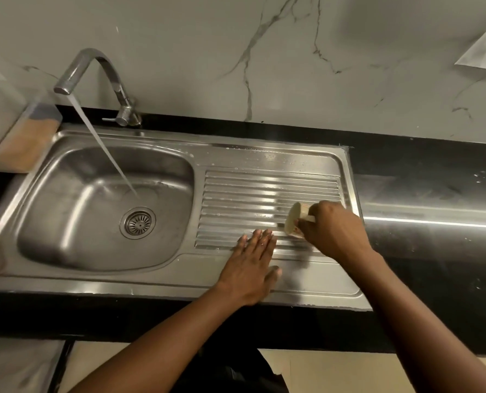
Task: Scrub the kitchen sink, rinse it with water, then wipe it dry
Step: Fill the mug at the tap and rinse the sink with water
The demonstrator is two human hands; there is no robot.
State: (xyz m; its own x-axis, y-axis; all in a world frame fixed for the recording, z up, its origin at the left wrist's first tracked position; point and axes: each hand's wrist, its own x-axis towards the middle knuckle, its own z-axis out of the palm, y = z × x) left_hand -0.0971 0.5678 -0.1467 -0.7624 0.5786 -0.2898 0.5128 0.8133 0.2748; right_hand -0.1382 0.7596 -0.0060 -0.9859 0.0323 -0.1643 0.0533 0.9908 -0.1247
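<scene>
A stainless steel sink (66,154) has its basin on the left and a ribbed drainboard (253,194) on the right. Water streams from the curved tap (94,66) into the basin, landing near the drain (138,222). My left hand (253,265) lies flat with straight fingers on the front of the drainboard. My right hand (332,231) grips a small cream-coloured cup (294,219), tipped on its side with its mouth facing left over the ribs. Wet streaks and white suds specks mark the drainboard.
A black stone counter (434,165) surrounds the sink, with a shiny wet band to the right. A clear container with orange-brown contents (26,137) stands at the sink's back left corner. A marble-patterned wall rises behind.
</scene>
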